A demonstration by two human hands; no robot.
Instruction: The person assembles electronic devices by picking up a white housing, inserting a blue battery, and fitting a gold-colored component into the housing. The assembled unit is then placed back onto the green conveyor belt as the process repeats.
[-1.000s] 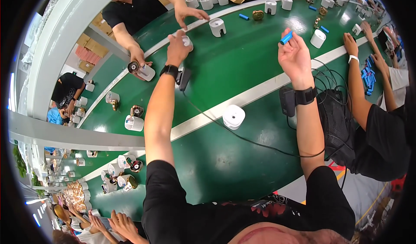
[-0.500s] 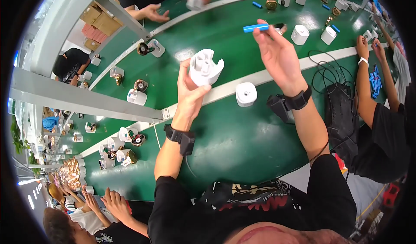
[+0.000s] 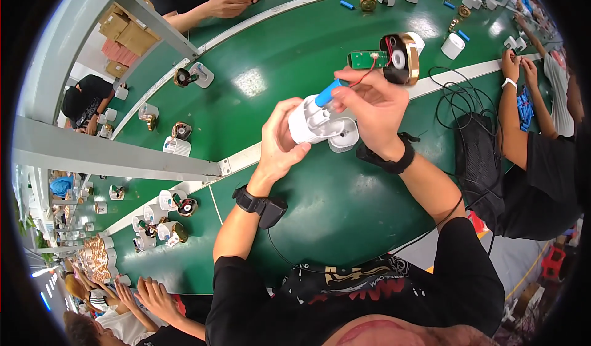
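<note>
Two hands [image 3: 278,140] [image 3: 377,109] hold one housing [image 3: 303,126], one battery [image 3: 329,93].

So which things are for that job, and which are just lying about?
For the job:
white plastic housing in left hand
blue cylinder in right hand
round black-and-gold part with green circuit board

Lying about:
black mesh bag
brown cardboard boxes

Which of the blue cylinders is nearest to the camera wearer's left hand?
The blue cylinder in the right hand, its lower end at the white cup that the left hand holds. The loose cylinders lie farther off.
</note>
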